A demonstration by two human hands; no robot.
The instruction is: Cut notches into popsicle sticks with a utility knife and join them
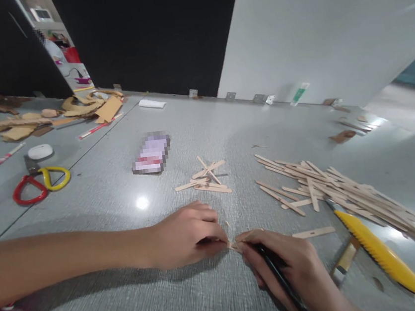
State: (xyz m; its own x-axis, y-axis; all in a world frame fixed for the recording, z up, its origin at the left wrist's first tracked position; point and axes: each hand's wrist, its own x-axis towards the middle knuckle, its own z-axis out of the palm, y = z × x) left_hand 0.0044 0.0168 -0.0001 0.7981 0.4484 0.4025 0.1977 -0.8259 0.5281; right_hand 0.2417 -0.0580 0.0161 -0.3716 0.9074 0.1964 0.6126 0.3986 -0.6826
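Watching the head feed from afar, I set my clock where the fingertips meet, and there's the small wooden piece [234, 246], dead centre, low over the grey table [134, 303]. In from nine comes the left hand [196, 234], curled downward, thumb and fingers pinching one end of the piece, as far as I can tell with the knuckles hiding most of it. And at three, the right hand [293, 253], fingers closed round a slim black tool [283, 280], its shaft slanting back toward five, fingertips right up at the piece. Just past eleven I've got a small heap of sticks [213, 189], criss-crossed; farther out at eleven, the phone [151, 154]. Two o'clock, a long spread of sticks [342, 192]; three, a yellow-handled tool [385, 255], one end reaching that spread. Way out at ten lie the scissors [29, 190], red and yellow loops toward me.
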